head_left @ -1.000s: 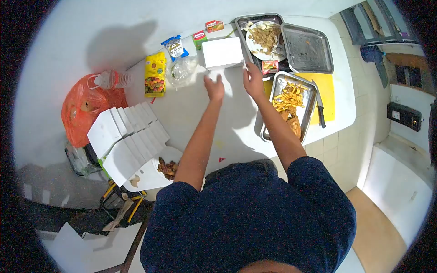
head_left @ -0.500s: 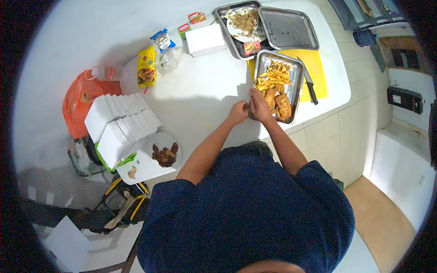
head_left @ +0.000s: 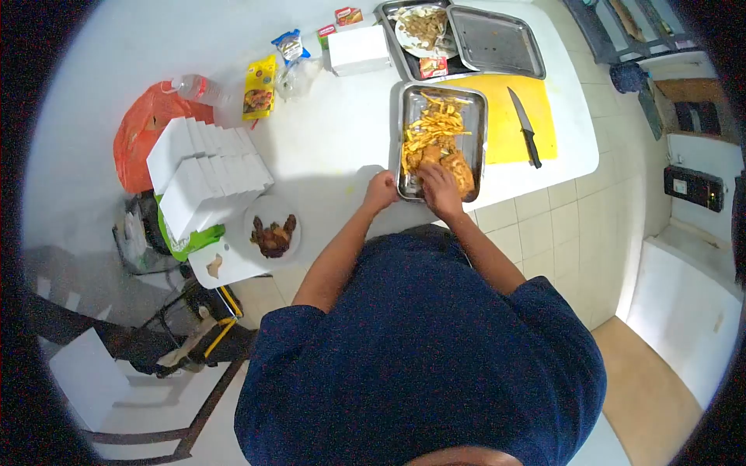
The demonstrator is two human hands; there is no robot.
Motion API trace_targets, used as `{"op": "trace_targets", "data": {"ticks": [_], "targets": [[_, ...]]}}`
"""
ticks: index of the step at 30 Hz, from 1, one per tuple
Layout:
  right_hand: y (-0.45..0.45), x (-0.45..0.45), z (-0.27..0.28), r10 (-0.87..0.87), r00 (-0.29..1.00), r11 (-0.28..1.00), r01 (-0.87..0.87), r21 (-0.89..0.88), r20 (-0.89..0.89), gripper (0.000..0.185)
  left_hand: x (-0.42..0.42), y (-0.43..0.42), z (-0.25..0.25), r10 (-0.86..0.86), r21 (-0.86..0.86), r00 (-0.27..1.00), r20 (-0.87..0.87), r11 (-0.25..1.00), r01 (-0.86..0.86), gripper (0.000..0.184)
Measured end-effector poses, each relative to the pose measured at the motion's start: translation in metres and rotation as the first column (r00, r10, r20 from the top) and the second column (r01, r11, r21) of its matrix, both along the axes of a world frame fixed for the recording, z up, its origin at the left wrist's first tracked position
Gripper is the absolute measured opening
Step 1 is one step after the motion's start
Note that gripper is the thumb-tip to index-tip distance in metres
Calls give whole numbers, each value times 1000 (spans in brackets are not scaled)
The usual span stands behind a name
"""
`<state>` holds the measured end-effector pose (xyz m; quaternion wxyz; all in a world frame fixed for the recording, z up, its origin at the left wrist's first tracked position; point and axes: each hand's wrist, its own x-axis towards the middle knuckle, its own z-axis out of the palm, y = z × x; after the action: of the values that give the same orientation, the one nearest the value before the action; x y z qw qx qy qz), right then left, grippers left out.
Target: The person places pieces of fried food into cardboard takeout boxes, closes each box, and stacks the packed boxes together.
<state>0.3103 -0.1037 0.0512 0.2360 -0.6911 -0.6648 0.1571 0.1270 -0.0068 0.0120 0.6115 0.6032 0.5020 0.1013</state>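
Note:
A metal tray [head_left: 482, 132] holds French fries [head_left: 437, 124] in its far part and pieces of fried chicken [head_left: 458, 172] in its near part. My right hand [head_left: 440, 190] reaches over the near rim, its fingers curled down on a piece of chicken; the fingertips are partly hidden. At the near left corner of the tray, my left hand [head_left: 381, 193] is closed against the rim. Right of the tray, a kitchen knife [head_left: 525, 128] with a black handle lies on a yellow cutting board [head_left: 505, 101].
White boxes [head_left: 206, 182] stand in rows at the left, near a plate of dark browned meat [head_left: 273, 235] and an orange bag [head_left: 140, 140]. At the back are a yellow packet [head_left: 259, 87], a white box [head_left: 359, 50] and further metal trays [head_left: 497, 43].
The tray has shifted left, off the cutting board, and my left hand has moved left along with it. My right hand has gone from the tray's left edge onto the chicken.

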Motion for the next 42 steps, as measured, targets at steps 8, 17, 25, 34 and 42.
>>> {"op": "trace_targets", "data": {"ticks": [8,17,25,34,42], "targets": [[-4,-11,-6,107,994,992,-108,59,27,35,-32,-32,-9,193,-181,981,-15,965,-192,9],[16,-43,-2,340,938,940,-341,12,61,40,-41,-35,-20,228,-116,974,-1,967,-226,12],[21,-95,3,270,950,955,-244,-167,156,24,-68,-19,-55,-144,-20,983,111,989,147,18],[55,-137,3,177,912,955,-67,-289,371,36,-201,9,38,552,440,773,312,637,-633,17],[78,-154,9,93,952,893,51,-448,293,49,-323,66,179,812,307,11,583,-207,-929,54]]}}
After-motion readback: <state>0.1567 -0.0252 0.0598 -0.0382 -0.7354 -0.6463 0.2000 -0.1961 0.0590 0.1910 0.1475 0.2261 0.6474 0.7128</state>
